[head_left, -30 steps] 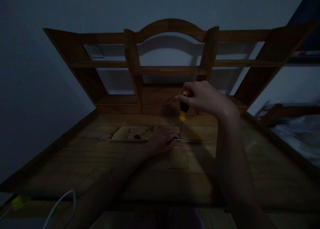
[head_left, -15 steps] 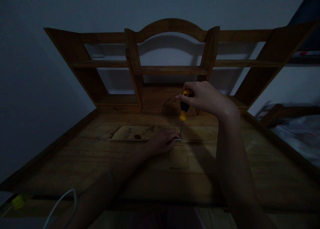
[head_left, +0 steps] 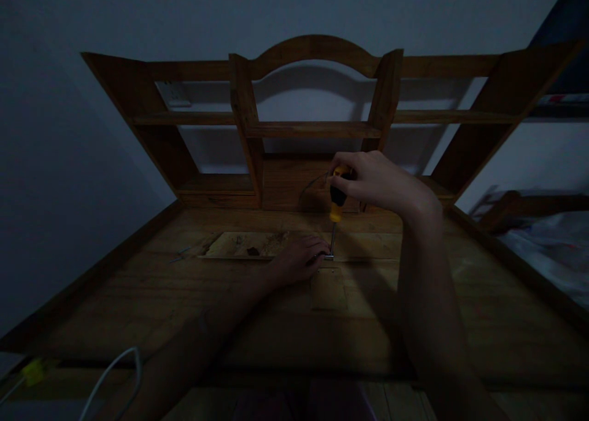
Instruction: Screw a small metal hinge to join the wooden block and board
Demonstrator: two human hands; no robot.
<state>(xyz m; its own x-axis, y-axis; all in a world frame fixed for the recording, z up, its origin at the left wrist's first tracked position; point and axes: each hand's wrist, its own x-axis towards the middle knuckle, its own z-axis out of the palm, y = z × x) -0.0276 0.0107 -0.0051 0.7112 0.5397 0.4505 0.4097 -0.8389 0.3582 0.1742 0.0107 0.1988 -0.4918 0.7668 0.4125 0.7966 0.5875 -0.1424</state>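
My right hand [head_left: 363, 172] grips the yellow and black handle of a screwdriver [head_left: 337, 198], fingers wrapped round its top. The shaft points down, and its tip meets a small shiny metal piece [head_left: 328, 257], perhaps a hinge, on the wooden desk top. Low against the wood, my left hand [head_left: 301, 256] has its fingertips pressed together on that metal piece. Just in front lies a small square wooden plate [head_left: 328, 289] with small dots along its far edge. Behind the left hand runs a long, lighter wooden strip [head_left: 230, 245] with a dark hole and rough marks.
A wooden shelf unit [head_left: 317, 129] with an arched top stands at the back against the wall. Thin metal bits [head_left: 180, 254] lie on the left of the desk [head_left: 151, 304]. A white cable [head_left: 110, 367] loops at the front left, near a yellow object [head_left: 33, 372].
The fingers of my right hand have shifted slightly round the screwdriver's handle, which leans a little differently. My left hand stays in place on the metal piece.
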